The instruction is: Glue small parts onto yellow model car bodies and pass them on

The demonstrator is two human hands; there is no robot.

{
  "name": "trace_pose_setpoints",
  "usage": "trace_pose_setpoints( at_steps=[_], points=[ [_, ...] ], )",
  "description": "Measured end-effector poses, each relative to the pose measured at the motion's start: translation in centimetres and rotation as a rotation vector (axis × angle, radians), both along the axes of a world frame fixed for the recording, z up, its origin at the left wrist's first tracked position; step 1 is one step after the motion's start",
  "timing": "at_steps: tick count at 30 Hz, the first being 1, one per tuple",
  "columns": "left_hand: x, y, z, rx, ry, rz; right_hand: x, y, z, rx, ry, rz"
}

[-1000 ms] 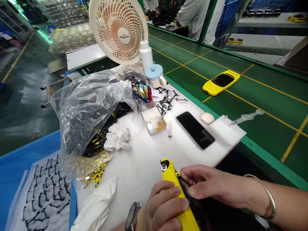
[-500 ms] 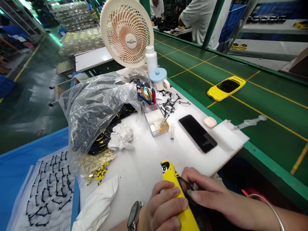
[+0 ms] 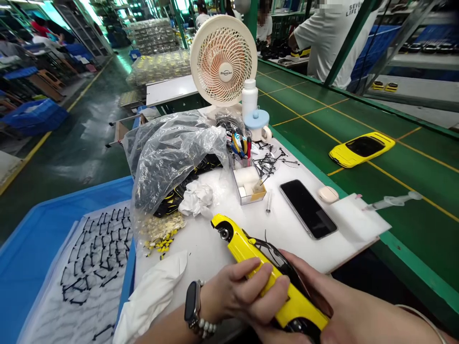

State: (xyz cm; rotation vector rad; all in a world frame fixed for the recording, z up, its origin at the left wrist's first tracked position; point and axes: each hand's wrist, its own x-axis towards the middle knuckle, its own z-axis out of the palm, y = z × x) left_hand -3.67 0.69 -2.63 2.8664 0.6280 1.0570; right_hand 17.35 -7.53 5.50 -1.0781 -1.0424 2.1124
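Observation:
A yellow model car [image 3: 241,249] is tilted on its side above the table's near edge, its front wheel pointing up and to the left. My left hand [image 3: 247,294] wraps its fingers over the car's side. Behind the roof and rear, my right hand [image 3: 335,298] grips the car from the other side, with most of its fingers hidden. A thin black strip [image 3: 275,251] runs along the windscreen, and one end sticks up; whether it is fixed there I cannot tell.
On the white table lie a phone [image 3: 308,209], an earbud case [image 3: 328,194], a syringe [image 3: 392,200] and a clear parts box [image 3: 251,193]. A plastic bag [image 3: 175,157] of black parts stands left. Another yellow car [image 3: 362,149] sits on the green conveyor [image 3: 426,165]. A fan [image 3: 224,62] stands behind.
The car has been raised and turned, so more of its side and both wheel arches show. My right hand has shifted from the windscreen to behind the car. The view has swung left.

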Motion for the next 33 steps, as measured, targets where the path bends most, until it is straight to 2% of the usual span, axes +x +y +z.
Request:
trace_pose_setpoints(
  at_steps=[2,6,10,12,15,18,21,27,30,33],
  points=[
    [-0.1,0.1,1.2,0.073,-0.013,-0.003,-0.5,-0.1,-0.6,0.056,-0.028,-0.072],
    [0.5,-0.1,3.2,0.263,-0.166,-0.135,-0.5,-0.8,-1.7,0.363,-0.285,-0.218],
    [1.3,-0.7,3.7,0.264,-0.319,-0.182,-0.8,-0.8,-1.3,0.549,-0.451,-0.368],
    [1.4,-1.0,3.5,0.222,-0.355,-0.181,-1.2,-0.4,-1.0,0.67,-0.666,-0.489],
    [1.3,-1.2,3.2,0.13,-0.43,-0.076,-1.4,0.2,-0.9,0.88,-1.028,-0.595],
    [1.5,-1.3,3.0,0.089,-0.464,0.042,-1.3,0.6,-1.0,1.025,-1.177,-0.601],
    [1.9,-1.2,3.2,0.095,-0.427,0.026,-1.2,0.8,-1.0,1.062,-1.233,-0.54],
    [1.8,-1.1,3.5,0.201,-0.232,-0.15,-1.0,0.9,-1.3,1.103,-1.215,-0.511],
    [1.4,-1.0,3.1,0.242,-0.153,-0.232,-0.6,1.0,-1.6,1.053,-1.117,-0.555],
    [0.9,-0.9,2.2,0.28,-0.221,-0.226,0.6,1.0,-0.8,0.902,-0.943,-0.672]
  ],
)
